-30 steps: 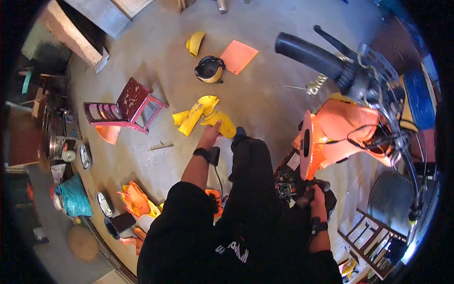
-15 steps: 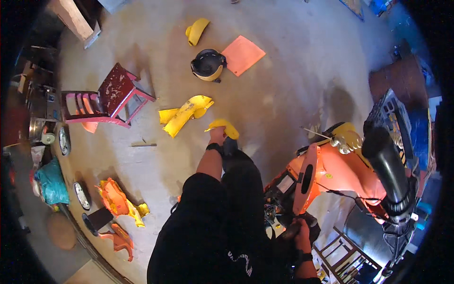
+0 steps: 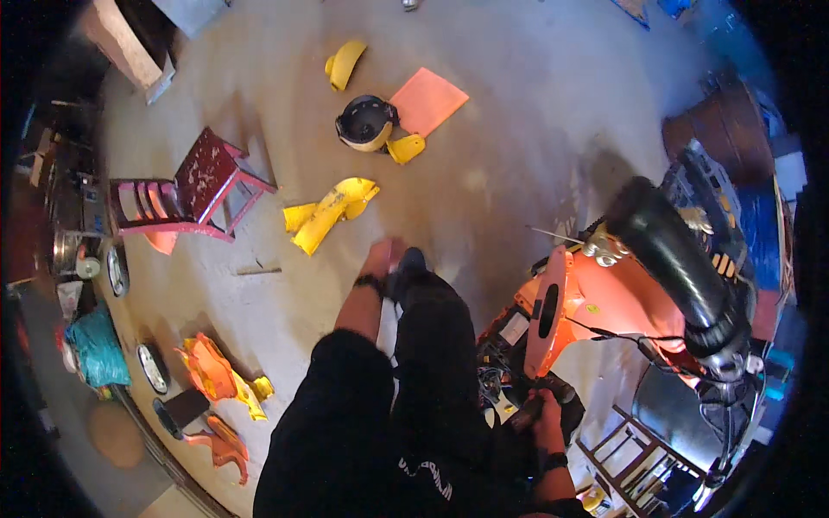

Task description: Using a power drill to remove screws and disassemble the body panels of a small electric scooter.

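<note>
My left hand point(image 3: 382, 257), with a black band at its wrist, is over the floor beside my dark trouser leg. Nothing is in it; its fingers reach out, slightly blurred. A small yellow plastic piece point(image 3: 406, 148) rests against a black-lined, helmet-like yellow bowl point(image 3: 365, 121). Nearer lies a larger curved yellow panel point(image 3: 332, 214). At the lower right my right hand point(image 3: 546, 414) is closed round a dark, bar-like part beside an orange and black machine point(image 3: 617, 289). What exactly it grips is partly hidden.
A red chair point(image 3: 211, 181) lies on its side at left. An orange sheet point(image 3: 427, 102) and a yellow shell point(image 3: 347, 64) lie farther off. Orange and yellow panels point(image 3: 211, 367) are at lower left. A thick black tube point(image 3: 669, 255) rises from the machine; a dark slatted frame point(image 3: 635, 453) stands behind.
My left hand has let go of the small yellow piece, which now lies farther away by the helmet-like bowl. My right hand stays by the machine. The view has shifted slightly.
</note>
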### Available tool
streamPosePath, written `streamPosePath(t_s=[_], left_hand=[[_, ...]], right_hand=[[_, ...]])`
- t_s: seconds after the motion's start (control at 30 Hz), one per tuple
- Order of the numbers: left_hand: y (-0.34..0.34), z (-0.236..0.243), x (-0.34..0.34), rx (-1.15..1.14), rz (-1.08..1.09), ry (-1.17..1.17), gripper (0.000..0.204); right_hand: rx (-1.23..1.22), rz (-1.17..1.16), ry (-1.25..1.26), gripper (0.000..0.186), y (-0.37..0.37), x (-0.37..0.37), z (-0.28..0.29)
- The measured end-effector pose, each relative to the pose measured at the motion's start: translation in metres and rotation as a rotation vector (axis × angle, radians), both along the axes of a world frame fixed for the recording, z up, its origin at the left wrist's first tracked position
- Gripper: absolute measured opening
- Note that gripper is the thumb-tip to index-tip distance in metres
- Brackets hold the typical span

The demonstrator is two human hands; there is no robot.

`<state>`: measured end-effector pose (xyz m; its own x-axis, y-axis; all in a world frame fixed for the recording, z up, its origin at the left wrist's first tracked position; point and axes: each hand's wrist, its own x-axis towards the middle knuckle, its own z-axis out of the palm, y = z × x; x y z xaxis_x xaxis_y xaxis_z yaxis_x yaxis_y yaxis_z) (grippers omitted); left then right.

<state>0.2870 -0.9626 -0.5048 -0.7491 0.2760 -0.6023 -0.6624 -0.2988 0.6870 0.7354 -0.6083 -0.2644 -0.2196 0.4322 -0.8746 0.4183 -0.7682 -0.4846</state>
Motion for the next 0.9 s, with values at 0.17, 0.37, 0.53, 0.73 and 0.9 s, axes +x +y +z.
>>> streamPosePath(t_s=[0.17, 0.37, 0.53, 0.73, 0.9], left_hand=[[-0.161, 0.01, 0.174, -0.139, -0.005, -0.242, 0.017], [-0.147, 0.128, 0.199, -0.351, -0.23, -0.382, 0.017], [-0.026, 0.306, 0.111, -0.658, -0.615, 0.561, 0.028], [0.193, 0.485, 0.205, -0.312, -1.076, 1.258, 0.027], [0.309, 0.495, 0.267, -0.385, -0.78, 2.151, 0.041]], right_hand=[[0.033, 0.132, 0.061, 0.015, -0.009, -0.024, 0.007], [0.191, 0.072, 0.141, 0.015, 0.002, 0.007, 0.011], [0.044, 0.01, 0.31, 0.015, 0.011, 0.0, -0.019], [0.206, -0.106, 0.536, 0.014, 0.03, 0.028, -0.11], [0.001, -0.199, 0.531, 0.018, 0.034, 0.013, -0.082]])
